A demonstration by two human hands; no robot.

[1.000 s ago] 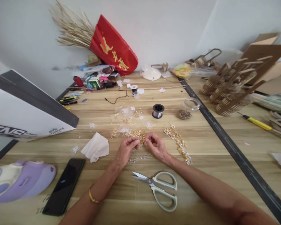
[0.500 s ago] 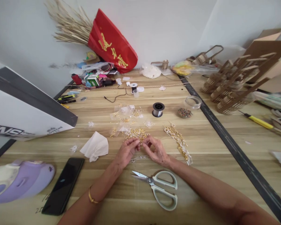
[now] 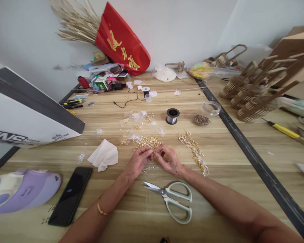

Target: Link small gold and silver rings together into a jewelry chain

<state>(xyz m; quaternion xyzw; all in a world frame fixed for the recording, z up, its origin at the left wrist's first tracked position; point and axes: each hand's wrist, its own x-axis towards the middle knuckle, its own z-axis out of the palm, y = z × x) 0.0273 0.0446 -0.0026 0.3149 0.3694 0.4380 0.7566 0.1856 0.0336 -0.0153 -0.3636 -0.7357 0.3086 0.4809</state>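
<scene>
My left hand [image 3: 139, 162] and my right hand [image 3: 169, 161] meet over the wooden table, fingertips pinched close together. What they pinch is too small to make out. Just beyond them lies a pile of gold and silver beads [image 3: 149, 142]. A silver chain [image 3: 151, 168] rests on the table beneath my hands. To the right is a bundle of gold and silver chains [image 3: 196, 153]. Scissors with pale handles [image 3: 167, 195] lie slightly open, nearer to me than my hands.
A wire spool [image 3: 172, 116] and a bowl of beads [image 3: 202, 119] stand farther back. On the left are a black phone [image 3: 70, 195], a white cloth [image 3: 103, 155] and a large box [image 3: 30, 114]. A yellow cutter [image 3: 283, 129] and small baskets [image 3: 253, 101] lie right.
The camera view has shifted slightly. My hands stay close together with their fingertips pinched, in nearly the same place.
</scene>
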